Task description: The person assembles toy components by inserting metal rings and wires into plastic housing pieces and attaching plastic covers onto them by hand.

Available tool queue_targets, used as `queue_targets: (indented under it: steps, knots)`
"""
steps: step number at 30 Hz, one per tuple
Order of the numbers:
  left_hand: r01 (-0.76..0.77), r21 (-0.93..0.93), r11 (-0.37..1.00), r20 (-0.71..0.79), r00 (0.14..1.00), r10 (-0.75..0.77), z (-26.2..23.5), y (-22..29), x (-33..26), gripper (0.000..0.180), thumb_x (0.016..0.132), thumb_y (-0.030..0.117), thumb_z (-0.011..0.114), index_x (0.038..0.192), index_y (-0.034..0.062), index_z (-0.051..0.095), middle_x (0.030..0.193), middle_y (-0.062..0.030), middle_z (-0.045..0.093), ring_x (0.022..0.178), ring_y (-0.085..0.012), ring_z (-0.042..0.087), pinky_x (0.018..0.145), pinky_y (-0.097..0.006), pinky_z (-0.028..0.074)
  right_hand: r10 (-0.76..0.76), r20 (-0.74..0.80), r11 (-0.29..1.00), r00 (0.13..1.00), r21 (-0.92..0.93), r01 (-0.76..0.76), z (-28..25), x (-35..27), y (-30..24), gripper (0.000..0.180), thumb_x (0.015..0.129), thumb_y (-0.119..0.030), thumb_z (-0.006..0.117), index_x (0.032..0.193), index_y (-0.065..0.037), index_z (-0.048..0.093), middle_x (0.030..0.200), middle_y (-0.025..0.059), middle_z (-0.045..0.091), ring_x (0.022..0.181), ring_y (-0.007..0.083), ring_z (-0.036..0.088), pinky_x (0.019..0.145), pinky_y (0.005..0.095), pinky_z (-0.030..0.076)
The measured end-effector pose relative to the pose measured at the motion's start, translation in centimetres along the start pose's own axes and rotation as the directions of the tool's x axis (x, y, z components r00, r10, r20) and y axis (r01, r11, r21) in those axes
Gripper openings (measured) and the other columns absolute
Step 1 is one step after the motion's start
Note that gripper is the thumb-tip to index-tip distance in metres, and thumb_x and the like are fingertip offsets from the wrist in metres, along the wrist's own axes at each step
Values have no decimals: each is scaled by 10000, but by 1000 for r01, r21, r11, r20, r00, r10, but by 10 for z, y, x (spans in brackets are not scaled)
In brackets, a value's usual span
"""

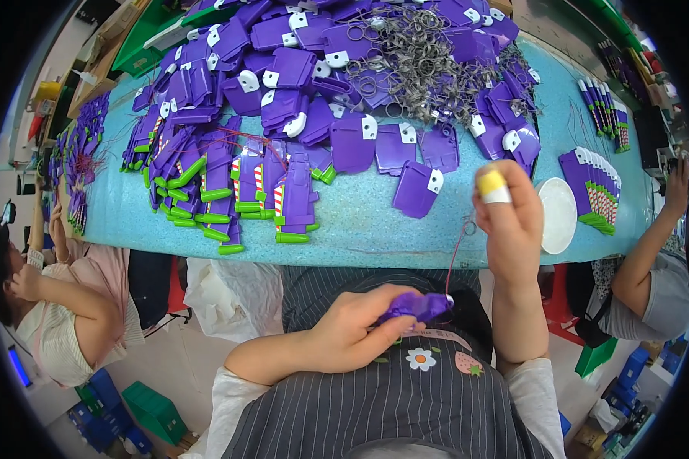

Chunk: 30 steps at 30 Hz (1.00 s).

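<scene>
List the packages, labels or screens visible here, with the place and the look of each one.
White label patches: on the purple plastic pieces heaped on the blue table, small, squarish.
Striped card inserts: on purple pieces with green edges, table's left part, red, white and green.
Blue crates: floor, lower left, boxy.
No screen can be made out for certain.

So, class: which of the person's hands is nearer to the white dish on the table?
Right. The right hand is raised just left of the white dish; the left hand is lower down, holding a purple piece at the lap.
</scene>
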<state>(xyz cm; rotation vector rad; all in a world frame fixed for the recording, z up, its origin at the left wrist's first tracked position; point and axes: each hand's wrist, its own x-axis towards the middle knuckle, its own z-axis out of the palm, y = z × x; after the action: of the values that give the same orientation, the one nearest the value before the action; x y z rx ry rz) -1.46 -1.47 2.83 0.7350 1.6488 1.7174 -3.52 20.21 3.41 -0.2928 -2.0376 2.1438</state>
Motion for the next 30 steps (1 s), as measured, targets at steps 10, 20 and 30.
queue_targets:
  steps: [10, 20, 30]
  knots:
    - [-13, -221, 975, -169, 985, -26, 4, -10, -7, 243, 895, 38, 498, 1116, -59, 474, 896, -121, 669, 755, -130, 645, 653, -240, 498, 352, 193, 914, 916, 139, -381, 6, -26, -6, 144, 843, -102, 602, 949, -21, 547, 834, 23, 589, 621, 46, 490, 520, 179, 383]
    - [128, -616, 777, -102, 965, -240, -6, 4, -3, 279, 940, 76, 435, 1192, -44, 431, 1124, -145, 575, 950, -176, 611, 827, -285, 489, -218, -392, 976, 894, -82, 203, 15, -13, 12, 365, 833, -12, 534, 1178, 0, 414, 1061, 110, 528, 620, 65, 474, 502, 166, 353]
    - [-185, 556, 811, -331, 845, 420, 11, -8, 16, 304, 800, -14, 596, 1087, -80, 523, 763, -157, 612, 600, -264, 621, 531, -320, 487, -196, 246, 926, 949, -272, 262, 26, -60, 16, 288, 781, -11, 587, 1062, 34, 540, 1095, 176, 559, 912, 225, 581, 698, 281, 474]
